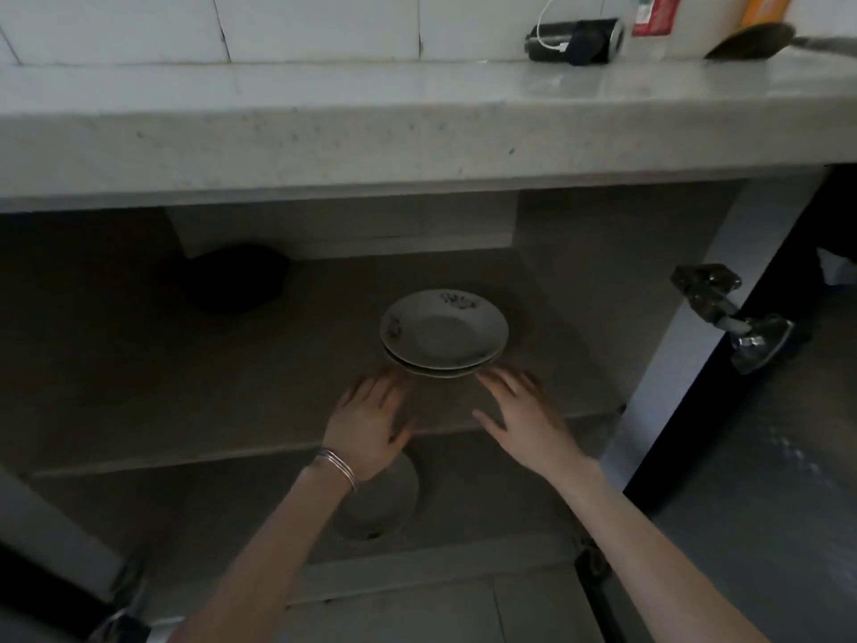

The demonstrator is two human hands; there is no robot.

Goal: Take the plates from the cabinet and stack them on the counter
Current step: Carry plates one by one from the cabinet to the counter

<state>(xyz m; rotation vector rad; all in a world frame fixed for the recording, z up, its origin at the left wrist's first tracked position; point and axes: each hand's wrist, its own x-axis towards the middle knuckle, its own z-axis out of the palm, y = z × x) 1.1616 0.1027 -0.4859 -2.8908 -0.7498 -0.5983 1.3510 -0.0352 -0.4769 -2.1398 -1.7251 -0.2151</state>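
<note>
Two white plates with small dark flower prints lie stacked (pixel 444 334) on the upper shelf (pixel 241 401) of the open cabinet under the counter (pixel 324 132). My left hand (pixel 371 424), with thin bangles at the wrist, is spread just in front of the stack's left edge. My right hand (pixel 524 415) is spread just in front of its right edge. Both hands hold nothing, and whether the fingertips touch the plates is unclear. Another pale plate (pixel 385 508) lies on the lower shelf, partly hidden by my left wrist.
A dark rounded object (pixel 236 278) sits at the back left of the upper shelf. The cabinet door stands open at right, with a metal hinge (pixel 723 308). On the counter's far right are a black cylinder with a white cable (pixel 575 41), a bottle (pixel 651 20) and a dark ladle (pixel 751 41).
</note>
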